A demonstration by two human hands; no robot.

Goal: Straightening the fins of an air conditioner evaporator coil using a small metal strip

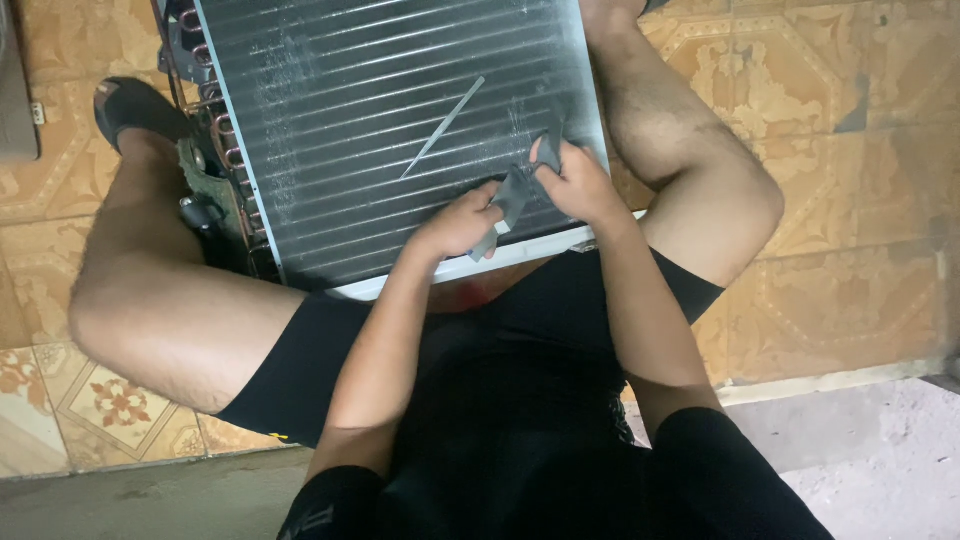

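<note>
A finned metal coil panel (370, 90) lies tilted between my knees, its near white edge against my lap. Both hands work at its lower right corner. My left hand (458, 225) and my right hand (575, 185) together pinch a strip of grey tape (510, 200) that stretches between them. A thin silver rod (443, 127) rests diagonally on the fins, a little above my hands.
Copper tube bends (222, 130) run along the panel's left side, next to a dark fitting (200, 212). My bare legs flank the panel on a patterned tile floor (850, 130). A concrete step (870, 440) lies at lower right.
</note>
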